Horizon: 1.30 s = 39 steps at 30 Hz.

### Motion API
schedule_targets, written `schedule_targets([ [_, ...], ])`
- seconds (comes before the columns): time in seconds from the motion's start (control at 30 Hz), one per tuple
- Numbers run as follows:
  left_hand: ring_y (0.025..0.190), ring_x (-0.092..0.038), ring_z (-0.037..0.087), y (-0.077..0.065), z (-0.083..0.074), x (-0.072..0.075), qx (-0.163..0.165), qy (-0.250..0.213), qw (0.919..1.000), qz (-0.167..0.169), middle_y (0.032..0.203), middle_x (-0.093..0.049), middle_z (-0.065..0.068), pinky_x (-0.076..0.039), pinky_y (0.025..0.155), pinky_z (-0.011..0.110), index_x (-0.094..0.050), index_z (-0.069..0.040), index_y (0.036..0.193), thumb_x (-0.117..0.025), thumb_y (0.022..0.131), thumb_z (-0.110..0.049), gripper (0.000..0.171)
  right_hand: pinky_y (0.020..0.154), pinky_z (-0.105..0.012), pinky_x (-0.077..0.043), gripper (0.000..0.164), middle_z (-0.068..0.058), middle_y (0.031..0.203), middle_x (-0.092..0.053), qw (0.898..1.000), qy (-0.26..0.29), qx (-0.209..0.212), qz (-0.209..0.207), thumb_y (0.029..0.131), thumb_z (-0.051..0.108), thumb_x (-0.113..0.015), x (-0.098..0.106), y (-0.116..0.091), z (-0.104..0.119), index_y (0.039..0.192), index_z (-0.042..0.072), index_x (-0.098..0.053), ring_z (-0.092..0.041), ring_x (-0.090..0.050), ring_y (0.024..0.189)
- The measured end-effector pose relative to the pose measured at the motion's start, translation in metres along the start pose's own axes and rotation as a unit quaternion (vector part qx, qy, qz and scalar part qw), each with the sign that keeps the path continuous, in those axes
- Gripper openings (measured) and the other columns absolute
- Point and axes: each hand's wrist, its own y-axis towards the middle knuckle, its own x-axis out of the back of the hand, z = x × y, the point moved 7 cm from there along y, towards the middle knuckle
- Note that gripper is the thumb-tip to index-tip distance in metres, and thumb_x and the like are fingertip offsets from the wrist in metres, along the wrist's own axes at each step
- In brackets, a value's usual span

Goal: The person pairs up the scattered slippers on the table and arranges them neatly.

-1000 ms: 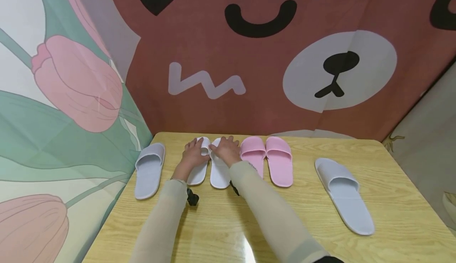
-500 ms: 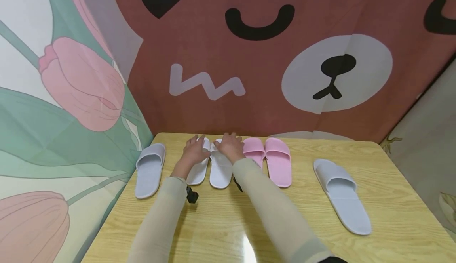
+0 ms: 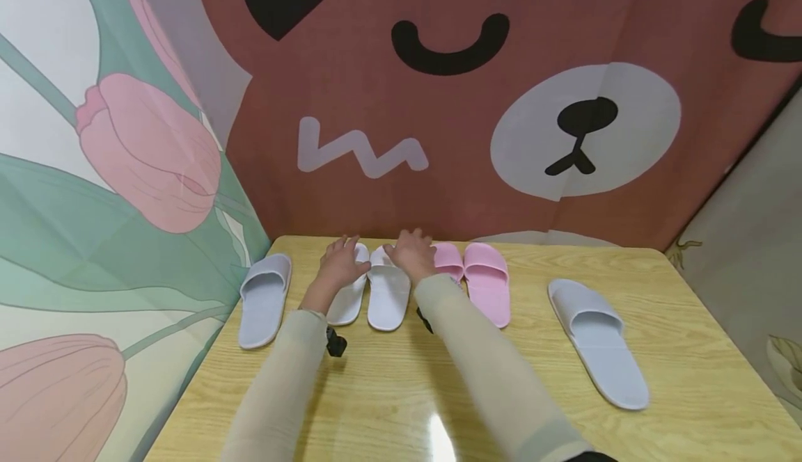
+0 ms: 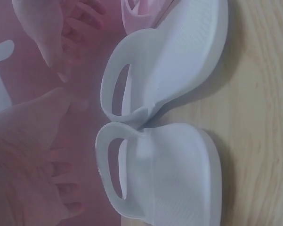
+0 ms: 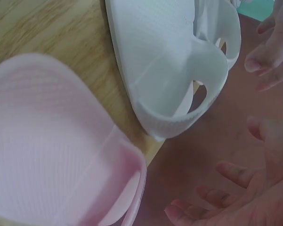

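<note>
A pair of white slippers stands side by side at the table's far edge, the left one next to the right one. My left hand hovers above the strap of the left slipper, fingers spread. My right hand hangs over the gap between the right white slipper and the pink pair, partly hiding the nearer pink slipper. In the left wrist view, bare space separates my left palm from the white straps. The right wrist view shows my right hand holding nothing, its fingers loosely bent.
The other pink slipper stands right of its mate. One pale grey slipper lies at the table's left edge; another lies tilted at the right. Behind the wooden table hangs a bear-print cloth, with a tulip-print cloth at left.
Both hands have lifted off the white slippers. The right hand has shifted right, uncovering more of the right white slipper. The slippers stay in place while the head view shifts slightly.
</note>
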Motion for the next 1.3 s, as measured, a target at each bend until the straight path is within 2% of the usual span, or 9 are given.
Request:
schedule_targets([
  [0.4,0.135,-0.023,0.043,-0.011,-0.005,0.017,-0.015,0.018,0.9994,-0.023,0.149,-0.026,0.021,-0.027,0.102,0.060,-0.033,-0.010,0.144,-0.063,0.083,-0.040,0.074,0.093,-0.055,-0.036,0.061,-0.019,0.124,-0.044,1.000,0.000,-0.006,-0.006,0.086,0.053,-0.054,0.016,-0.002,-0.019,0.126,0.006,-0.051,-0.041,-0.041,0.115],
  [0.63,0.137,-0.019,0.041,-0.015,-0.003,0.021,-0.006,0.009,0.9999,-0.013,0.151,-0.022,0.019,-0.024,0.104,0.061,-0.030,-0.012,0.146,-0.062,0.084,-0.041,0.075,0.095,-0.056,-0.035,0.061,-0.019,0.124,-0.044,1.000,0.005,-0.020,0.000,0.087,0.052,-0.055,0.024,-0.005,-0.031,0.127,0.007,-0.049,-0.041,-0.040,0.116],
  [0.9,0.136,-0.019,0.042,-0.020,-0.001,0.026,-0.006,0.011,0.9996,-0.023,0.151,-0.022,0.019,-0.022,0.105,0.060,-0.029,-0.013,0.146,-0.062,0.084,-0.040,0.075,0.093,-0.056,-0.036,0.063,-0.020,0.123,-0.043,1.000,-0.017,-0.019,-0.002,0.087,0.053,-0.053,0.032,-0.002,-0.046,0.128,0.006,-0.048,-0.042,-0.041,0.113],
  [1.3,0.135,-0.019,0.044,-0.027,0.006,0.035,-0.012,0.027,0.9990,-0.034,0.150,-0.022,0.020,-0.021,0.104,0.062,-0.030,-0.012,0.145,-0.062,0.084,-0.039,0.075,0.096,-0.057,-0.034,0.064,-0.020,0.126,-0.041,1.000,-0.009,-0.023,-0.001,0.088,0.054,-0.050,0.044,-0.003,-0.061,0.131,0.008,-0.046,-0.043,-0.040,0.114],
])
